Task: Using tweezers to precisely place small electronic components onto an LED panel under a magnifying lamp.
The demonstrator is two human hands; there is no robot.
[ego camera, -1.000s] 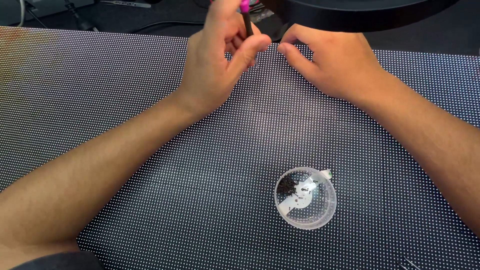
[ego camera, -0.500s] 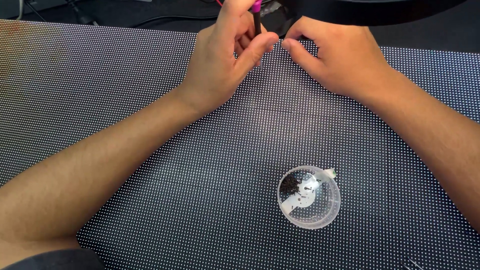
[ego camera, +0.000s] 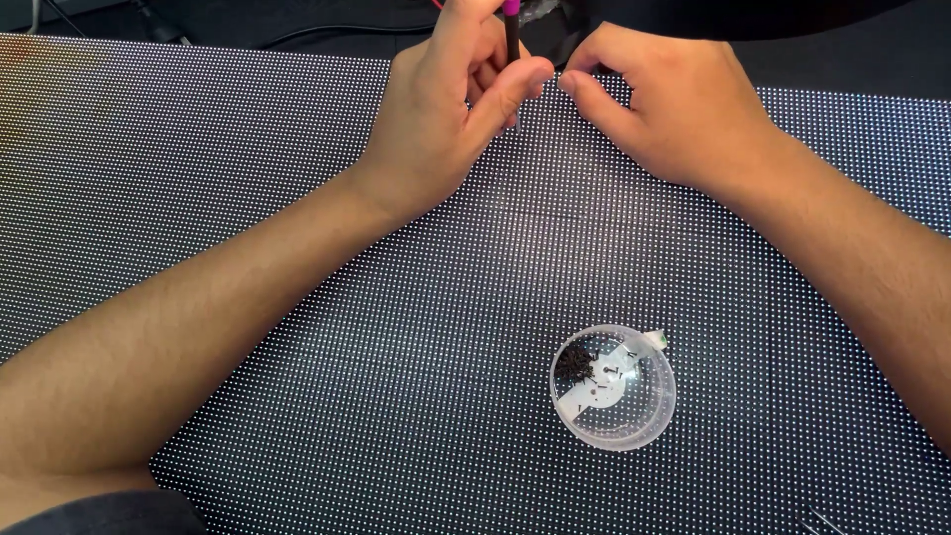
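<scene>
Cup (ego camera: 612,386), clear plastic with dark specks, near on dotted panel (ego camera: 248,178), open room all round. Farther, at panel's far edge: left hand (ego camera: 451,109) pinching slim black tool (ego camera: 512,45) upright; right hand (ego camera: 674,104) fingertips pressed together beside it. Hands slightly nearer than before.

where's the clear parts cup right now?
In the head view, the clear round cup sits on the dotted panel, lower right of centre, between the forearms and well below the left hand and right hand.
</scene>
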